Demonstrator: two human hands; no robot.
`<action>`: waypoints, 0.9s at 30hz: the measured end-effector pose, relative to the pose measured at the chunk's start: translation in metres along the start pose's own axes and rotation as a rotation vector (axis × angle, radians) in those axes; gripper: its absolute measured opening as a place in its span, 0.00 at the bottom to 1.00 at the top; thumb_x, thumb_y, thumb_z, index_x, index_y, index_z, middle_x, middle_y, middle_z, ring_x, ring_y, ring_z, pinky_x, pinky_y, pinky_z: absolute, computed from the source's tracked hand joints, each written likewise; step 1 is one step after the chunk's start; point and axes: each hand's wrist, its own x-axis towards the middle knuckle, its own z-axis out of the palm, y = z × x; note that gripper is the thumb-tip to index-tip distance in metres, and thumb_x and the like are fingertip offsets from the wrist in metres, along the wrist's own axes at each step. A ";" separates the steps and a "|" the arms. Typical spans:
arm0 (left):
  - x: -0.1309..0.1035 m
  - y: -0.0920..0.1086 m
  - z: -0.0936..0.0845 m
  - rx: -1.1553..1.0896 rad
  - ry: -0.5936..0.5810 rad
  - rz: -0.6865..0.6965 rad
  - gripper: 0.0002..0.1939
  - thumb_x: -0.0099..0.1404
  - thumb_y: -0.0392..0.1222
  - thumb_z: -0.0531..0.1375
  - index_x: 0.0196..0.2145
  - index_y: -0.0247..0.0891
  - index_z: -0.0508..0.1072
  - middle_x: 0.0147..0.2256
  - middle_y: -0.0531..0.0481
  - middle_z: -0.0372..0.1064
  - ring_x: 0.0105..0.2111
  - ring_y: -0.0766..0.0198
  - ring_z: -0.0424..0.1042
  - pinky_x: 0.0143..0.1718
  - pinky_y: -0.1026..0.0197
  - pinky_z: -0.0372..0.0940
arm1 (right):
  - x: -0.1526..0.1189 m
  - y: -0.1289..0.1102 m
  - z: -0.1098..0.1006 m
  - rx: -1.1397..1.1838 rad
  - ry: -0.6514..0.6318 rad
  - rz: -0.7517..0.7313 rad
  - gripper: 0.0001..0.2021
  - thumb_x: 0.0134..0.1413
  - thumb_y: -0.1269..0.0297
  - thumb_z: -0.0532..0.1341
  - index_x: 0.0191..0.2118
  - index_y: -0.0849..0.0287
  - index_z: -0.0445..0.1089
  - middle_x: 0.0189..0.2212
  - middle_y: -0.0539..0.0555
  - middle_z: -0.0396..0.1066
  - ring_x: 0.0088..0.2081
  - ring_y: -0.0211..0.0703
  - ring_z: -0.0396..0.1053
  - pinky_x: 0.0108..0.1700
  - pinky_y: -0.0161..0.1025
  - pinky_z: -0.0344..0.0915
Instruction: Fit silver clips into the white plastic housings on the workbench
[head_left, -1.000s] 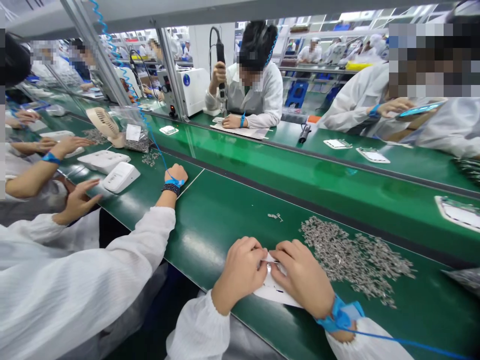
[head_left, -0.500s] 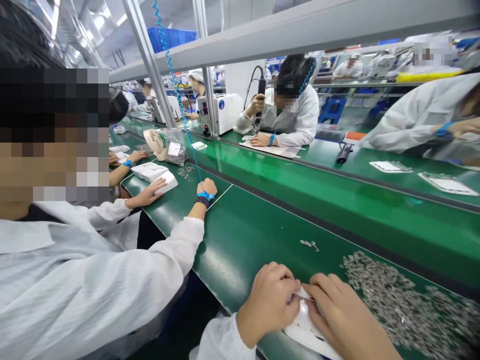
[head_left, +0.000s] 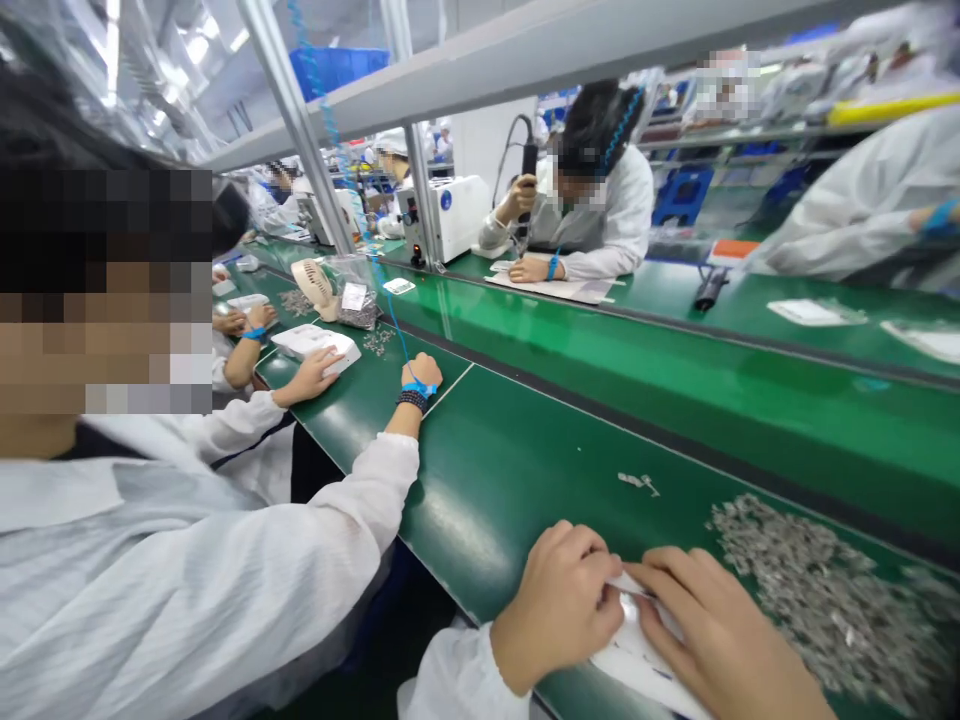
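Note:
Low in the view, my left hand [head_left: 564, 598] pinches the far edge of a white shell-like plastic part [head_left: 634, 668] with thumb and bent fingers. From the other side my right hand [head_left: 709, 625] is closed on the same edge, its fingertips nearly meeting the left ones. A shiny curved patch shows on the part between my hands. Its near right side is hidden beneath my right hand. Just beyond my right hand spreads a heap of small silvery metal pieces [head_left: 825, 590]. A few similar small pieces [head_left: 637, 483] lie apart, ahead of my hands.
A co-worker's sleeved arm [head_left: 360, 500] rests on the green bench [head_left: 495, 470] at left, near a white housing [head_left: 319, 345]. A small fan [head_left: 313, 288] and a bag of parts [head_left: 356, 303] stand farther off. Across the raised green strip, another person holds an electric screwdriver [head_left: 529, 180].
The view has shifted slightly, so the bench things sit a little farther right. My hands keep nearly the same grip on the white part. The co-worker's far hand has moved slightly on the housing.

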 end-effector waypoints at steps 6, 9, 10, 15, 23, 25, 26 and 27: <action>0.002 0.007 -0.007 -0.109 -0.034 -0.111 0.10 0.63 0.29 0.60 0.42 0.39 0.72 0.43 0.49 0.69 0.45 0.58 0.65 0.49 0.53 0.64 | 0.006 -0.006 -0.009 0.142 -0.115 0.268 0.10 0.52 0.72 0.61 0.42 0.61 0.72 0.48 0.60 0.66 0.50 0.53 0.60 0.51 0.49 0.61; 0.007 0.002 -0.005 -0.102 -0.023 -0.094 0.09 0.66 0.30 0.58 0.42 0.40 0.72 0.43 0.50 0.69 0.45 0.59 0.66 0.49 0.54 0.64 | 0.010 -0.001 -0.008 0.141 -0.195 0.317 0.09 0.53 0.71 0.60 0.41 0.61 0.73 0.46 0.58 0.69 0.49 0.51 0.61 0.50 0.48 0.61; 0.007 0.001 -0.004 -0.091 -0.025 -0.087 0.09 0.66 0.30 0.58 0.42 0.40 0.72 0.44 0.50 0.69 0.45 0.59 0.66 0.48 0.55 0.65 | 0.010 0.000 -0.008 0.135 -0.209 0.322 0.09 0.53 0.71 0.60 0.41 0.61 0.72 0.45 0.57 0.70 0.49 0.51 0.61 0.49 0.47 0.60; 0.004 0.003 -0.007 -0.037 -0.027 -0.059 0.12 0.67 0.31 0.57 0.46 0.41 0.71 0.49 0.47 0.64 0.50 0.59 0.65 0.50 0.55 0.65 | 0.010 -0.002 -0.007 0.128 -0.214 0.286 0.08 0.51 0.73 0.60 0.39 0.62 0.71 0.44 0.55 0.70 0.48 0.49 0.60 0.45 0.45 0.57; 0.006 0.004 -0.012 -0.013 -0.083 -0.035 0.11 0.68 0.31 0.55 0.46 0.40 0.69 0.44 0.47 0.65 0.44 0.59 0.66 0.44 0.56 0.64 | 0.007 -0.002 -0.008 0.100 -0.177 0.215 0.06 0.57 0.73 0.59 0.40 0.62 0.70 0.43 0.54 0.69 0.45 0.46 0.61 0.42 0.44 0.53; 0.007 0.005 -0.012 -0.015 -0.090 -0.042 0.10 0.68 0.31 0.56 0.46 0.39 0.69 0.43 0.47 0.65 0.44 0.58 0.66 0.44 0.56 0.63 | 0.006 -0.003 -0.007 0.072 -0.176 0.194 0.06 0.58 0.73 0.58 0.40 0.62 0.70 0.43 0.54 0.69 0.45 0.46 0.61 0.41 0.45 0.52; 0.007 0.005 -0.012 -0.013 -0.096 -0.045 0.10 0.68 0.31 0.56 0.45 0.39 0.69 0.43 0.47 0.65 0.44 0.58 0.66 0.44 0.56 0.63 | 0.006 -0.004 -0.007 0.052 -0.178 0.186 0.06 0.59 0.72 0.58 0.40 0.62 0.71 0.43 0.55 0.69 0.44 0.46 0.61 0.41 0.45 0.52; 0.007 0.005 -0.012 -0.009 -0.101 -0.047 0.09 0.68 0.31 0.56 0.45 0.39 0.69 0.43 0.47 0.65 0.44 0.58 0.66 0.44 0.55 0.63 | 0.006 -0.005 -0.007 0.029 -0.179 0.178 0.06 0.59 0.72 0.58 0.41 0.62 0.71 0.42 0.55 0.69 0.44 0.46 0.61 0.41 0.45 0.52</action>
